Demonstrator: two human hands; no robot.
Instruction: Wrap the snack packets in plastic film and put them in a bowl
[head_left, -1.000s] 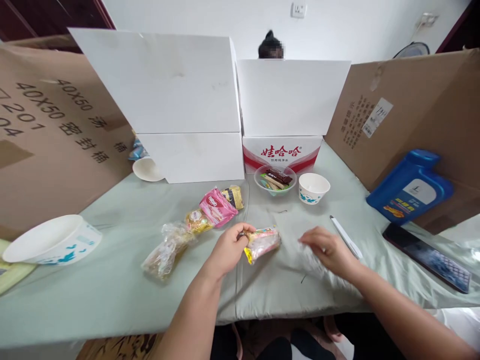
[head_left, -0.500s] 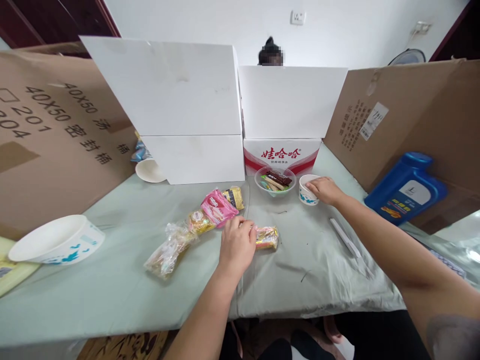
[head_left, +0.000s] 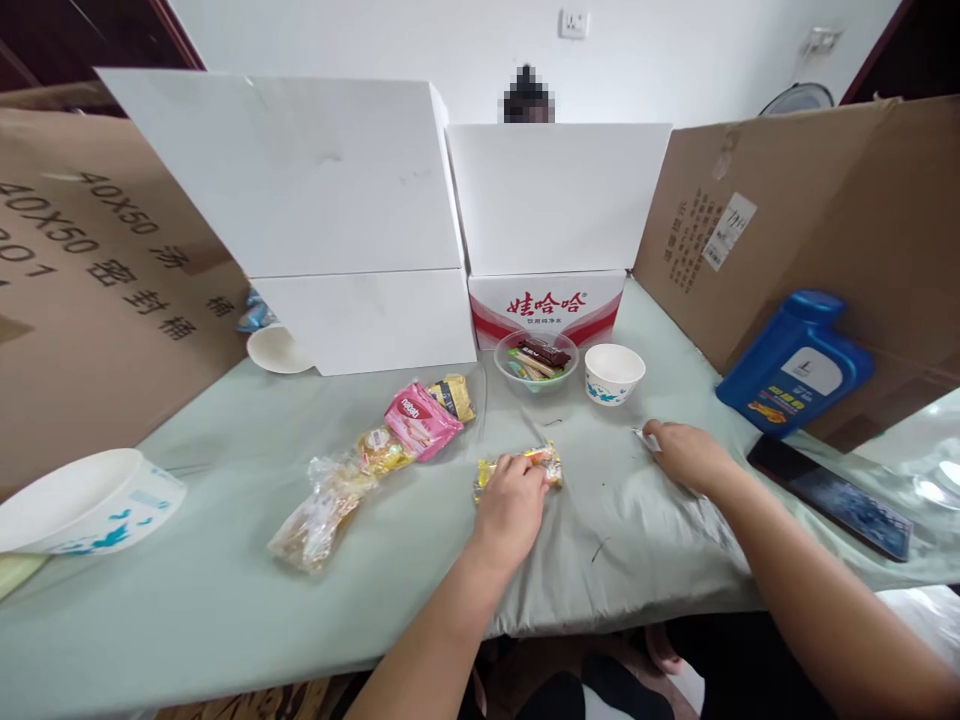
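Observation:
My left hand rests over a shiny yellow-and-red snack packet, its fingers curled down on the wrapper so that the middle is hidden. My right hand is closed low over the table on a slim white stick; only its tip shows past the fingers, and I cannot tell its kind. Beyond that hand stands a white paper bowl with blue leaves. Left of it, a clear plastic bowl holds several wrapped snacks. A pink wafer packet lies among other wrapped snacks, left of my left hand.
A large paper bowl stands at the left. White boxes line the back, with brown cartons at both sides. A blue bottle leans at the right, near a phone. A person's head shows behind the boxes.
My right hand has let go of the small paper bowl and moved nearer me onto the white stick. My left hand has shifted right, over the snack packet. The view has turned slightly right.

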